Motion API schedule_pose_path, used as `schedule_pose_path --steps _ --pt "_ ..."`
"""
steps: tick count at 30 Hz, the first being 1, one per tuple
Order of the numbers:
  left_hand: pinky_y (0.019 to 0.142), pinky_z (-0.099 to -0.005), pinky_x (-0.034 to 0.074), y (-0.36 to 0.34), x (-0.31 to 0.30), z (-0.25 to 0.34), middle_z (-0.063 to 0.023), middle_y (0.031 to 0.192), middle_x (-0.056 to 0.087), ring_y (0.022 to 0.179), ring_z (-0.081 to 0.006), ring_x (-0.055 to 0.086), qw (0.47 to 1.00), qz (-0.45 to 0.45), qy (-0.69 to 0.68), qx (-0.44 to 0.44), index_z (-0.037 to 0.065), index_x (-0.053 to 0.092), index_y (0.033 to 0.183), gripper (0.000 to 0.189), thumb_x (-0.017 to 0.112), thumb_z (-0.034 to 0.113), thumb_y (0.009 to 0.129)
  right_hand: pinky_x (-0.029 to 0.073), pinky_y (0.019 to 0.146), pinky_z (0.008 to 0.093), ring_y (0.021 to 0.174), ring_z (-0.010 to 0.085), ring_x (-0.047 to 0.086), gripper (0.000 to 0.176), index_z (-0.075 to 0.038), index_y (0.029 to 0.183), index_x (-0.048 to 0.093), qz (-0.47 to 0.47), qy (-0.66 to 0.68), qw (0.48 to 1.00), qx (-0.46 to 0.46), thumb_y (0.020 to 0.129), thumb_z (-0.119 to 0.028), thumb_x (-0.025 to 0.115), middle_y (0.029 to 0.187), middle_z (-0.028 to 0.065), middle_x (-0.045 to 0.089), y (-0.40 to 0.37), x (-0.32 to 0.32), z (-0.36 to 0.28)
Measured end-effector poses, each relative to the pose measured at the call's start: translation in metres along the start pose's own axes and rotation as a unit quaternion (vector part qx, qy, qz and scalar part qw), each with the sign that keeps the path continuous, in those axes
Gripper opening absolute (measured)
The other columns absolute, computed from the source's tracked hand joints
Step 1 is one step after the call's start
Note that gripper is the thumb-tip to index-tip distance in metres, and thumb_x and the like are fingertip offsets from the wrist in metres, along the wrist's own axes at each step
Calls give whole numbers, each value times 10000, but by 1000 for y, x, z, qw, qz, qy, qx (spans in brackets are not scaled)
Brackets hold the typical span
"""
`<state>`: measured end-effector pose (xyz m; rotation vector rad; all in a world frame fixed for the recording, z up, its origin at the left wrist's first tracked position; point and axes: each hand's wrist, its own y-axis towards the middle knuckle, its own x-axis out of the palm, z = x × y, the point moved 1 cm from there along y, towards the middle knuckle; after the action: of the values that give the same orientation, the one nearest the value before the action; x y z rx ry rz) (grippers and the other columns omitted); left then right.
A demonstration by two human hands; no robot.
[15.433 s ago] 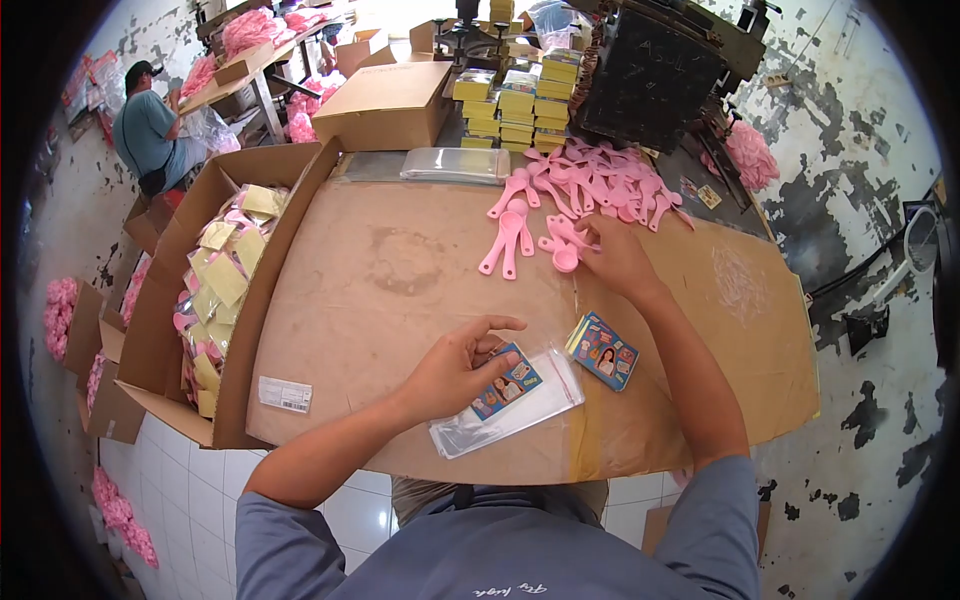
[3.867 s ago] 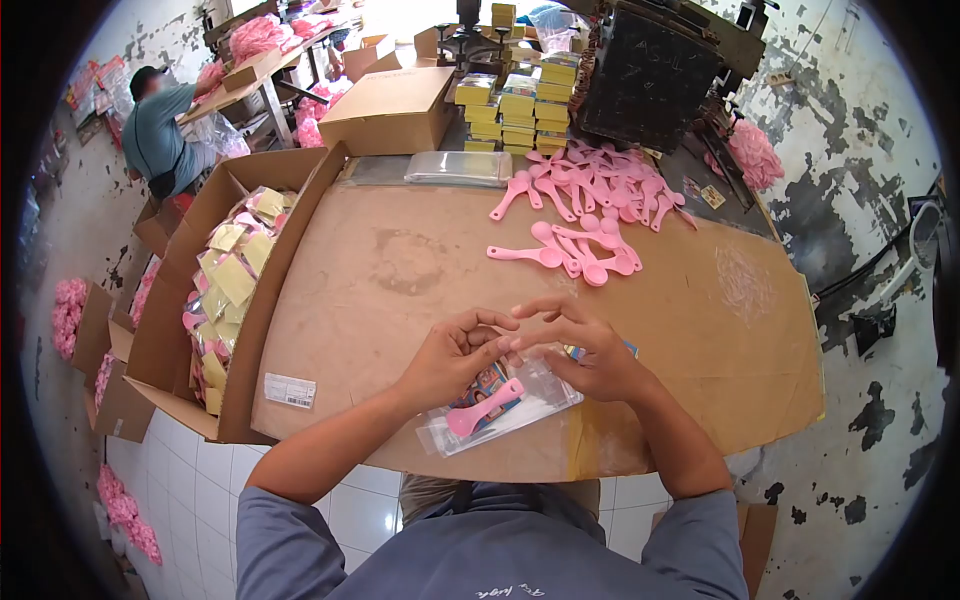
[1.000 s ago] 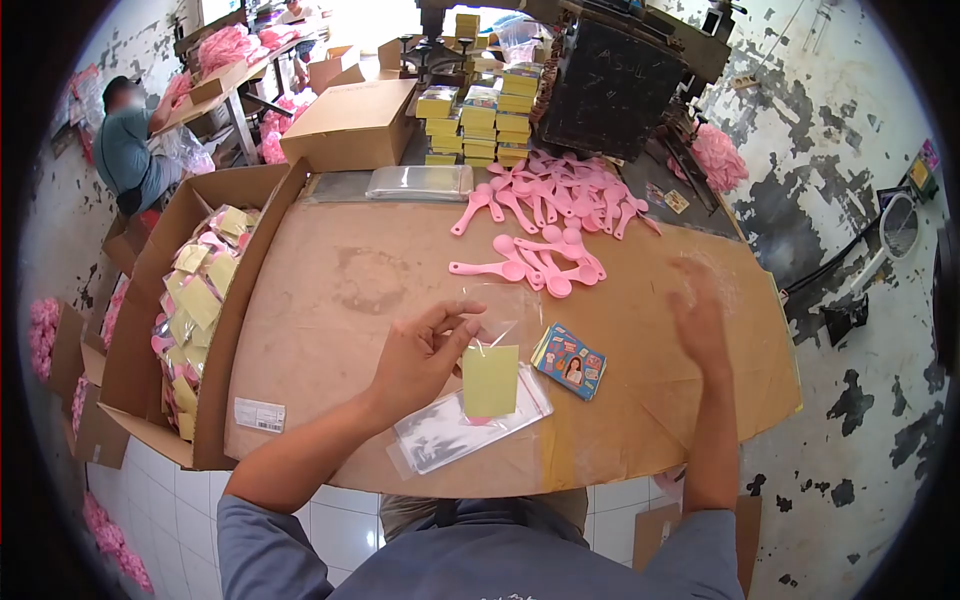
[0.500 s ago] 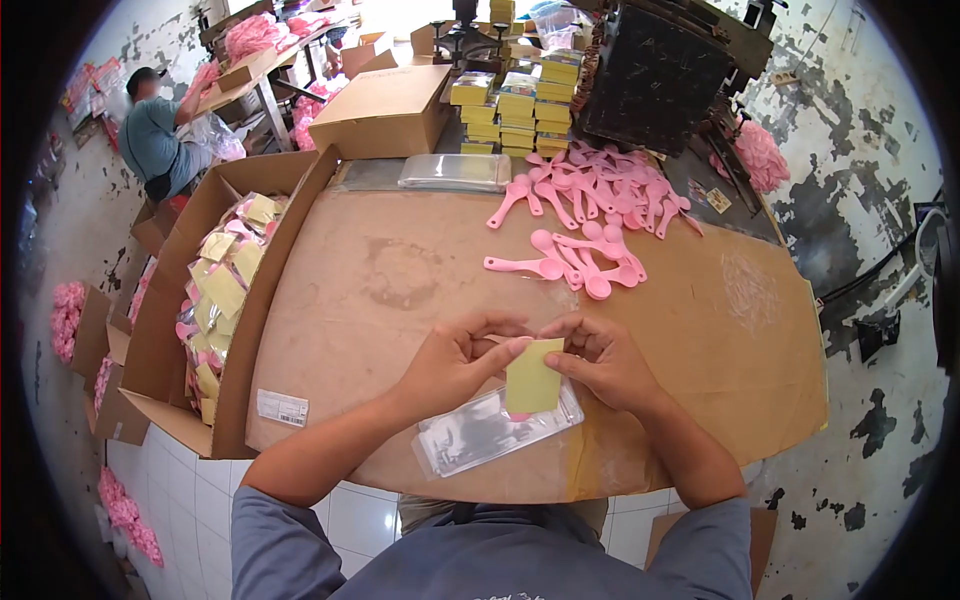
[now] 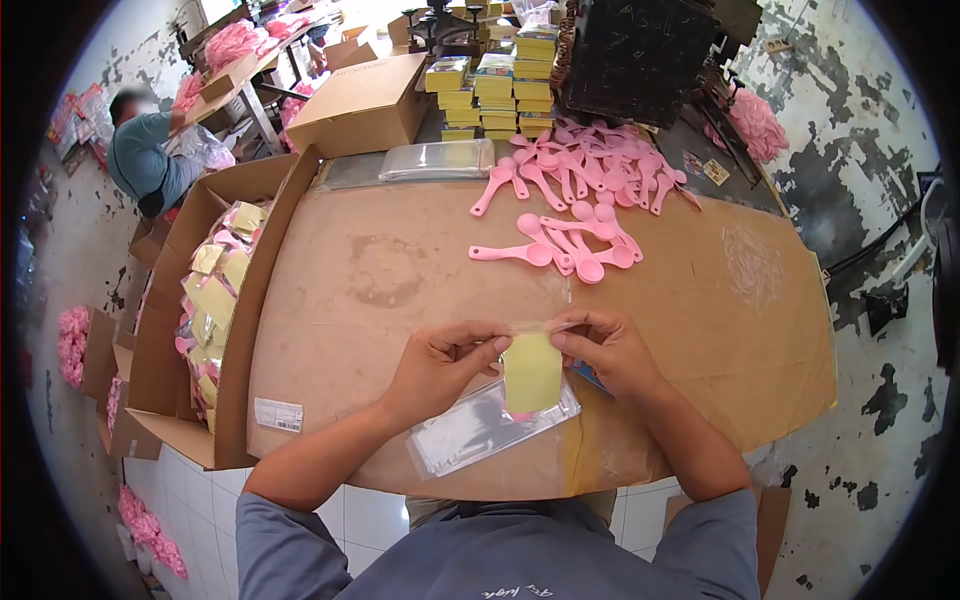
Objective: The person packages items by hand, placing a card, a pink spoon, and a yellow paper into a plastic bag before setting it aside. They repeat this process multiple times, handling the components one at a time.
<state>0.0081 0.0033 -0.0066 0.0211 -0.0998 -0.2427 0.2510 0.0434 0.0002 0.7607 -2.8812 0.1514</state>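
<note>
A small clear plastic bag [image 5: 533, 327] with a yellow card [image 5: 533, 370] in it hangs between my hands. My left hand [image 5: 447, 362] pinches its upper left edge, and my right hand [image 5: 608, 352] pinches the upper right. A bit of pink shows below the card; the rest of that piece is hidden. Under the bag lies a stack of clear plastic bags [image 5: 465, 437] on the cardboard-covered table [image 5: 370, 330]. Something blue [image 5: 587, 374], partly covered, peeks out beside my right hand. Ahead are several loose pink measuring spoons [image 5: 590, 270].
An open carton [image 5: 280, 250] of packed yellow and pink pieces stands at the left. At the back are a closed carton [image 5: 360, 100], stacks of yellow-edged cards [image 5: 495, 95], a pink spoon pile [image 5: 600, 165] and a dark machine [image 5: 640, 65]. A person [image 5: 145, 150] sits far left.
Both hands' grips have shifted to the bag's top edge, and clear film now shows above the yellow card. A blue patch has come into sight by my right hand. The camera view has shifted slightly.
</note>
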Motion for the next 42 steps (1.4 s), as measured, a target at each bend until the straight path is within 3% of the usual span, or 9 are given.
schedule_pose_path --steps 8,11,14,23,29,32,36,39,42 --pt "810 -272 618 3 -9 3 -68 1143 756 983 -109 703 993 -59 53 82 -9 730 1206 220 656 69 1015 507 729 229 827 54 626 146 -23 1086 773 -33 -73 995 -57 983 -50 672 975 4 710 2 -9 -2" --pt "804 -269 619 4 -11 4 -71 1138 757 965 -113 713 997 -56 -16 44 -21 725 1208 225 652 73 1017 514 724 236 805 62 626 152 -5 1083 774 -47 -21 997 -52 983 -67 679 955 22 706 3 -11 -4" --pt "799 -263 619 6 -13 1 -72 1121 761 934 -110 724 998 -50 -49 -8 -23 721 1215 239 665 99 1017 523 741 243 829 72 646 155 10 1091 765 -32 -118 992 -35 979 -66 688 977 32 711 1 -8 -7" --pt "794 -258 621 9 -11 4 -82 1115 761 948 -102 729 997 -54 20 -48 -14 718 1226 259 696 114 1002 531 810 247 909 87 668 220 11 1185 694 -47 -85 995 -11 969 -33 699 1013 32 714 3 -10 -4" --pt "814 -267 616 8 -13 7 -90 1124 754 974 -119 728 999 -18 31 -10 -14 676 1286 301 683 102 1009 522 844 259 949 96 660 388 -10 1335 592 -116 -139 983 -14 963 -28 702 1059 33 704 -2 -3 -16" --pt "823 -280 605 8 1 17 -78 1104 744 984 -127 717 993 12 -89 72 -8 622 1331 351 687 115 1009 520 835 263 958 98 660 383 -10 1325 603 -121 -131 984 -26 957 -26 706 1069 45 703 1 -9 -6" --pt "775 -286 591 6 -9 10 -61 1010 714 881 -127 698 994 -102 11 -27 0 622 1270 342 719 178 994 515 830 268 963 104 661 373 -11 1322 609 -68 -116 987 -83 962 -35 699 1073 50 707 0 -6 -16" --pt "723 -283 584 11 -28 25 -55 1007 723 874 -141 703 998 -43 -7 -43 -1 613 1270 328 704 146 991 516 832 286 967 125 667 339 -17 1277 646 -26 -195 972 -127 948 -67 715 1078 50 711 -5 -19 -32" --pt "820 -319 590 22 -68 45 -66 1080 708 951 -166 704 940 239 -144 195 22 647 1245 302 589 249 1055 520 837 315 969 164 676 305 -26 1214 688 3 -362 920 -153 926 -113 738 1086 63 714 -14 -44 -49"
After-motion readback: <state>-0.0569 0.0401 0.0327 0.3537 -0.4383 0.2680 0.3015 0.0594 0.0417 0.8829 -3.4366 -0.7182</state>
